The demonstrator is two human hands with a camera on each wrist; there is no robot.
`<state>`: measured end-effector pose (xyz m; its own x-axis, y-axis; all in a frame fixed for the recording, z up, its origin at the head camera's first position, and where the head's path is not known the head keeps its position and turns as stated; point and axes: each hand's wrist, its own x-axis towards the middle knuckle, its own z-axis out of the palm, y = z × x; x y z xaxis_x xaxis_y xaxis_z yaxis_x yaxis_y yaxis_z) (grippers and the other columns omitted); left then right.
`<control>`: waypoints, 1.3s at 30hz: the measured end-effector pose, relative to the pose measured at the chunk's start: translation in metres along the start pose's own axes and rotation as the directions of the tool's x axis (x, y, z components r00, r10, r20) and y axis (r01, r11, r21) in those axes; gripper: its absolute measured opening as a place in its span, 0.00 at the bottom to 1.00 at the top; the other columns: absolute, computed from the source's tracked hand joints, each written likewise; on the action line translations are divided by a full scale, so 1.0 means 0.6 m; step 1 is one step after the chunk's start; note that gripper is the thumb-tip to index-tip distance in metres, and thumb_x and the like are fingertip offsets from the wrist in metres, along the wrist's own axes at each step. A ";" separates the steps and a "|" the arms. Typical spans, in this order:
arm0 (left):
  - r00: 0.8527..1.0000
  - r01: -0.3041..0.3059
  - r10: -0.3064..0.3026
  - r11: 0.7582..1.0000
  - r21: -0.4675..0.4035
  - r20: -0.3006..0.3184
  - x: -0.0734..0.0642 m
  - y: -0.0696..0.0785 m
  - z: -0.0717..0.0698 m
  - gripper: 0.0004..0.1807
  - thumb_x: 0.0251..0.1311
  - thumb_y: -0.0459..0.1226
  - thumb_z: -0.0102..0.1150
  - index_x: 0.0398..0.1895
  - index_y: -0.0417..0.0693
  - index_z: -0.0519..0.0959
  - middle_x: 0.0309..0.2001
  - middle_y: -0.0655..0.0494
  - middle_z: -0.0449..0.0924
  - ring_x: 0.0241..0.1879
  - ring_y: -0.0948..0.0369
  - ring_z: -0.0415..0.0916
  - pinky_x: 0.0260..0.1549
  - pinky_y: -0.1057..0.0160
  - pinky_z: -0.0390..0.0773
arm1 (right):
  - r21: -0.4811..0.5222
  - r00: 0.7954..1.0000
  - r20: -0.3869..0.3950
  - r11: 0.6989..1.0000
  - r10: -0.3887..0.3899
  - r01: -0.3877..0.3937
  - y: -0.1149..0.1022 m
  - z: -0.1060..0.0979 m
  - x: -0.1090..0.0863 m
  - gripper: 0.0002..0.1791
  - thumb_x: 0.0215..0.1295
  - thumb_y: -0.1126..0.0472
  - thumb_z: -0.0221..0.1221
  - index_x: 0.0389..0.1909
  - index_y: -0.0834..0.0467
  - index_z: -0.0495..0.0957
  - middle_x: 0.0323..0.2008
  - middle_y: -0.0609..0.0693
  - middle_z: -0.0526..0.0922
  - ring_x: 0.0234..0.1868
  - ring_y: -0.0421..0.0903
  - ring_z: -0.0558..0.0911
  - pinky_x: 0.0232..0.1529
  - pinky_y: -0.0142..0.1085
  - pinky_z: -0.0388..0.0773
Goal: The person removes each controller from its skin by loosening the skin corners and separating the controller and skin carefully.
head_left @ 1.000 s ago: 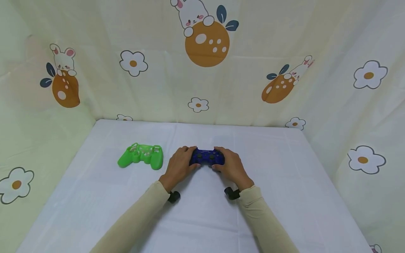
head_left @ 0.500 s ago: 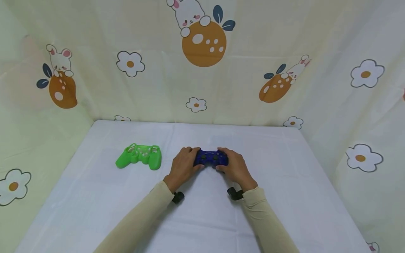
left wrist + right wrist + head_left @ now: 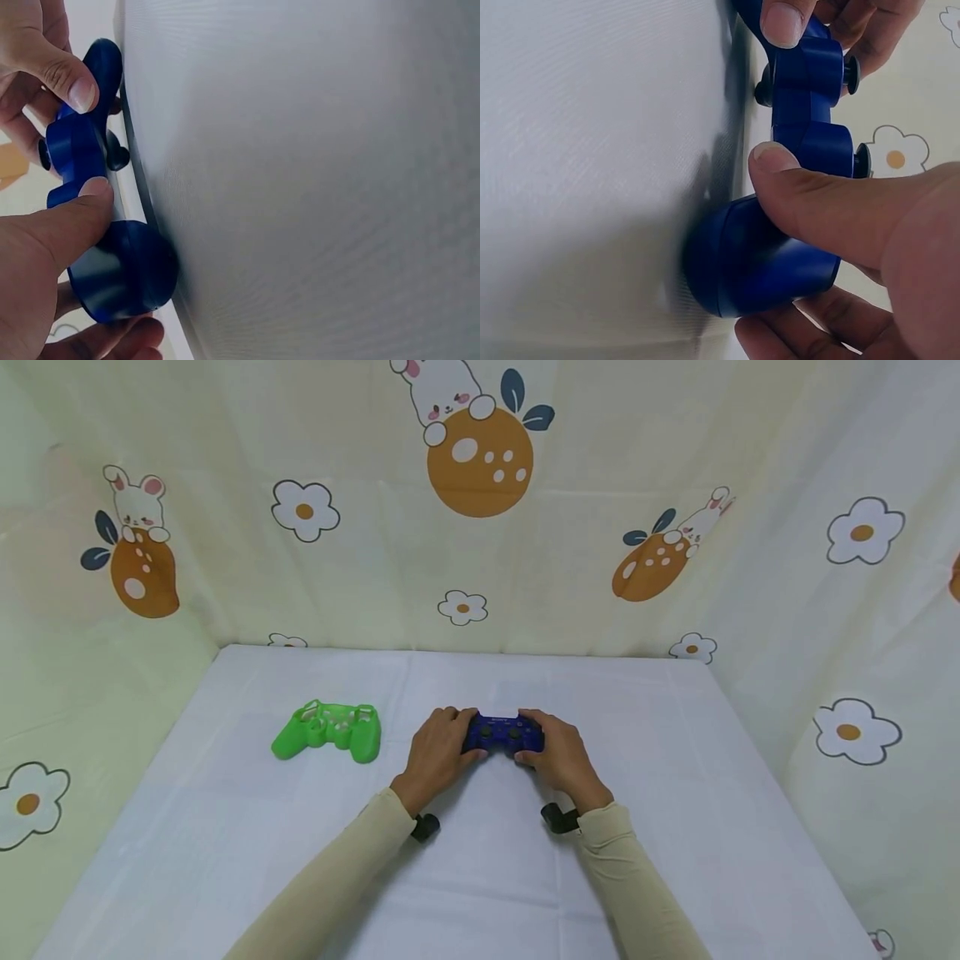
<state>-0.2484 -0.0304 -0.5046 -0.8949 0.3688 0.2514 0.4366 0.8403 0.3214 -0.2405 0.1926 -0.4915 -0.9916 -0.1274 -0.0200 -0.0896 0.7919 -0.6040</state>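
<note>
A dark blue game controller [image 3: 502, 735] is gripped from both ends, close over the white table. My left hand [image 3: 437, 750] holds its left end, thumb on the near side and fingers curled over the far side. On the other end, my right hand [image 3: 558, 753] grips it the same way. In the left wrist view the controller's rounded grip [image 3: 124, 270] sits right at the cloth. The right wrist view shows the thumb [image 3: 817, 206] pressed against the controller's near side, with its thumbsticks [image 3: 861, 160] facing away from the tabletop.
Left of the hands lies a green controller cover [image 3: 327, 731] with cut-out holes. White cloth covers the table [image 3: 480, 885]. A curtain [image 3: 360, 568] printed with rabbits and flowers hangs behind the table and along its sides.
Both hands have shifted slightly right in view with the blue controller, while the green cover and the background have drifted a little left. The grip on the controller is the same.
</note>
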 end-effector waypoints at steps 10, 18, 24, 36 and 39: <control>1.000 0.015 -0.014 1.000 0.003 -0.006 -0.002 0.001 -0.002 0.37 0.61 0.51 0.77 0.70 0.46 0.77 0.58 0.44 0.85 0.54 0.49 0.82 0.56 0.51 0.83 | 0.004 1.000 -0.018 1.000 0.011 -0.011 0.003 0.004 -0.007 0.43 0.61 0.62 0.77 0.77 0.52 0.71 0.73 0.62 0.76 0.74 0.64 0.74 0.75 0.60 0.69; 1.000 0.010 -0.010 1.000 0.009 -0.002 0.001 0.001 -0.002 0.38 0.61 0.51 0.77 0.70 0.46 0.77 0.58 0.43 0.84 0.54 0.48 0.82 0.56 0.50 0.83 | -0.007 1.000 -0.015 1.000 0.006 -0.006 0.005 0.004 -0.004 0.43 0.61 0.61 0.76 0.77 0.52 0.70 0.73 0.62 0.76 0.74 0.65 0.74 0.75 0.60 0.68; 1.000 -0.001 -0.001 0.998 0.065 0.027 -0.003 -0.002 0.005 0.40 0.65 0.53 0.73 0.76 0.47 0.73 0.62 0.44 0.82 0.59 0.48 0.79 0.58 0.50 0.81 | -0.056 1.000 -0.007 0.998 -0.021 0.020 0.008 0.010 -0.003 0.43 0.63 0.61 0.75 0.78 0.54 0.69 0.75 0.61 0.74 0.76 0.64 0.73 0.76 0.59 0.67; 0.997 -0.063 0.049 0.970 0.234 0.067 0.014 0.000 0.009 0.41 0.68 0.56 0.69 0.78 0.47 0.70 0.63 0.43 0.83 0.61 0.47 0.78 0.57 0.50 0.81 | -0.104 1.000 0.006 0.995 -0.010 0.010 0.009 0.004 0.010 0.44 0.64 0.60 0.75 0.80 0.55 0.67 0.76 0.61 0.72 0.77 0.64 0.71 0.77 0.58 0.66; 0.996 -0.059 0.041 0.974 0.221 0.084 0.011 0.001 0.007 0.44 0.69 0.57 0.67 0.80 0.46 0.67 0.67 0.40 0.79 0.65 0.45 0.76 0.59 0.48 0.80 | -0.114 1.000 0.008 0.993 -0.014 0.015 0.011 0.007 0.012 0.46 0.64 0.60 0.74 0.81 0.55 0.64 0.77 0.62 0.70 0.77 0.65 0.70 0.77 0.59 0.65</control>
<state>-0.2546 -0.0260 -0.5065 -0.8808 0.4350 0.1869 0.4571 0.8842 0.0966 -0.2479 0.1947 -0.4991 -0.9895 -0.1433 -0.0175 -0.1145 0.8526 -0.5098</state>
